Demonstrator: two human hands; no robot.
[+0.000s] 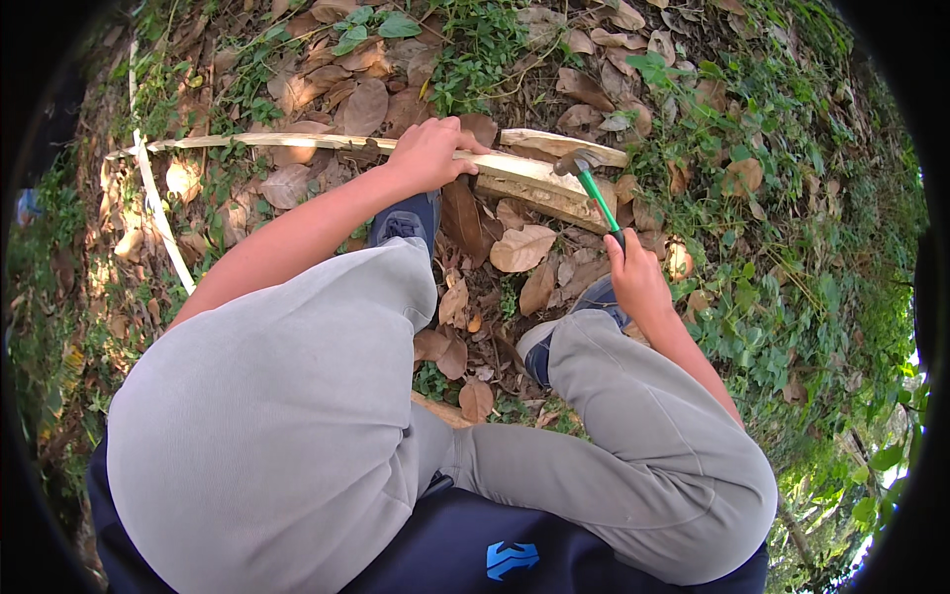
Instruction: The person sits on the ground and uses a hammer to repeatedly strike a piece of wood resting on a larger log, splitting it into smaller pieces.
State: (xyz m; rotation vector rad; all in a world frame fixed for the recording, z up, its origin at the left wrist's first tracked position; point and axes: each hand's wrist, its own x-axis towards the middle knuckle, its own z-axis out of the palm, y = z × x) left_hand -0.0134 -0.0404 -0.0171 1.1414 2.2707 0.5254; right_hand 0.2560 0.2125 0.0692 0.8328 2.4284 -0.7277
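Note:
My left hand (431,156) is closed around a long pale wooden strip (277,140), which runs from the far left to the right of centre. The strip's right end lies along a thicker split piece of wood (542,198). In my right hand (638,279) is a hammer (599,200) with a green shaft and a dark grip. Its metal head is over the strip near the right end; whether it touches the wood I cannot tell. Just beyond lies another split wooden piece (562,145).
A second thin strip (156,203) crosses the long one at the far left. Dry brown leaves (522,247) and green plants (762,327) cover the ground. My shoes (407,221) stand close to the wood. Between my legs, another piece of wood (441,410) partly shows.

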